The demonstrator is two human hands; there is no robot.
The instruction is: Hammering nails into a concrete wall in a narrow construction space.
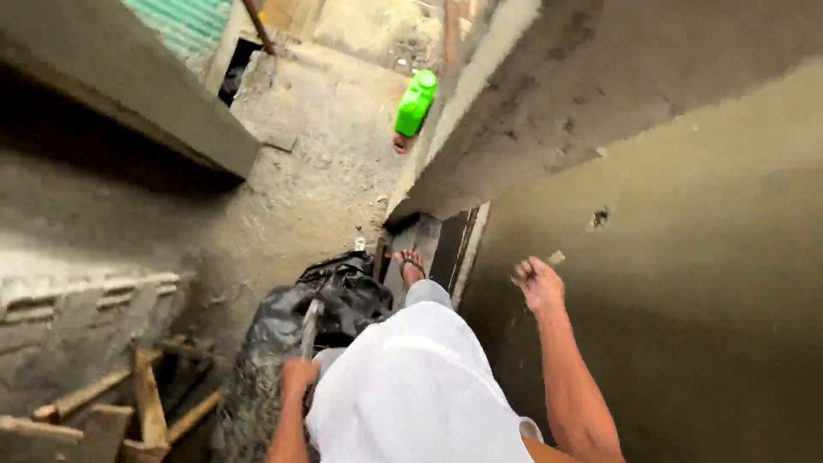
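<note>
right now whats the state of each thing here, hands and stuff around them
left hand: closed around a thin grey tool handle, held upright
right hand: fingers curled on a small pale lump, close to the wet plastered wall
black plastic sheet: crumpled over a heap
green plastic jug: lying on the floor below
wooden trestle: standing, bare
sandalled foot: planted on a plank
</note>
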